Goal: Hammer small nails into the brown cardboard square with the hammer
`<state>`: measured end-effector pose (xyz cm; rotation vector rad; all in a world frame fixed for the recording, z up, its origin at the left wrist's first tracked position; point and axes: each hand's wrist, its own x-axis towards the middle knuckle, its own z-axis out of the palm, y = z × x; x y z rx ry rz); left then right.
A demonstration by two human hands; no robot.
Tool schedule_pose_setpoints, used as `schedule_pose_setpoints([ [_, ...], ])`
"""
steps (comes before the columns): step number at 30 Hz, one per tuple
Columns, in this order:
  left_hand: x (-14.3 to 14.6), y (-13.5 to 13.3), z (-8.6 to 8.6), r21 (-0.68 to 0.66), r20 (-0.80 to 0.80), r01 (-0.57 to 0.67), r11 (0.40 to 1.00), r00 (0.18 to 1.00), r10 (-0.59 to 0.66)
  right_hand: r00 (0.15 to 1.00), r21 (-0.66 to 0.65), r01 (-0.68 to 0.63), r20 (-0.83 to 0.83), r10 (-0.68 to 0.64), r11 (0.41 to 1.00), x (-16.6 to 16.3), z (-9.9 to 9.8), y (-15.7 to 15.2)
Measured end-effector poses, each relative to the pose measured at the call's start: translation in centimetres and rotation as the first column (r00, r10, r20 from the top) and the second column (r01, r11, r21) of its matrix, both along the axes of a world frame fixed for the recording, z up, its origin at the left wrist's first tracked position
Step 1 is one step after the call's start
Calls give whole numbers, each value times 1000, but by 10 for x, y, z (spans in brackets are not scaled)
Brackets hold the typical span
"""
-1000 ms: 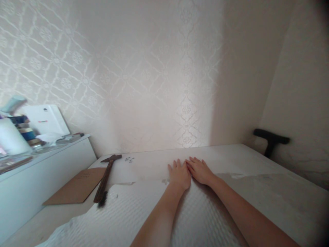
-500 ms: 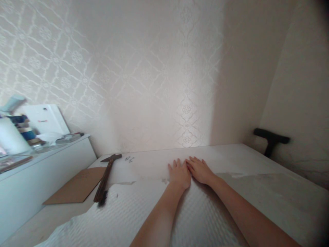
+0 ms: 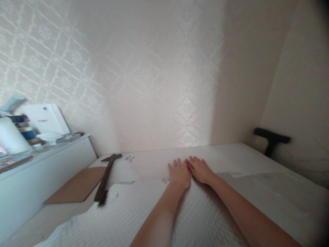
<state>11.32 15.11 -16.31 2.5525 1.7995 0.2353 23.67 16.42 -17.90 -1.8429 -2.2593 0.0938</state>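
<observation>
My left hand lies flat with fingers spread, pressed on the white surface near the wall. Beside it and touching at the fingertips rests my right hand, also flat, palm down. Both wrists reach over the far edge of a white textured, quilted-looking sheet. Anything under the palms is hidden. To the left, a hammer with a wooden handle lies with its head toward the wall. Several small metal-looking pieces are scattered right of the hammer head.
A brown cardboard piece lies left of the hammer, beside a small dark brush. Farther left, a white raised ledge carries a white box and assorted items. A black T-shaped object stands at the right by the patterned wall.
</observation>
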Motion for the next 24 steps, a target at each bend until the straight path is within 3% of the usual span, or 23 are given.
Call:
schedule_pose_setpoints([
  [24, 0, -1, 0, 12, -10, -1, 1000, 1000, 1, 1000, 15, -6, 4, 6, 1000, 0, 1, -1],
])
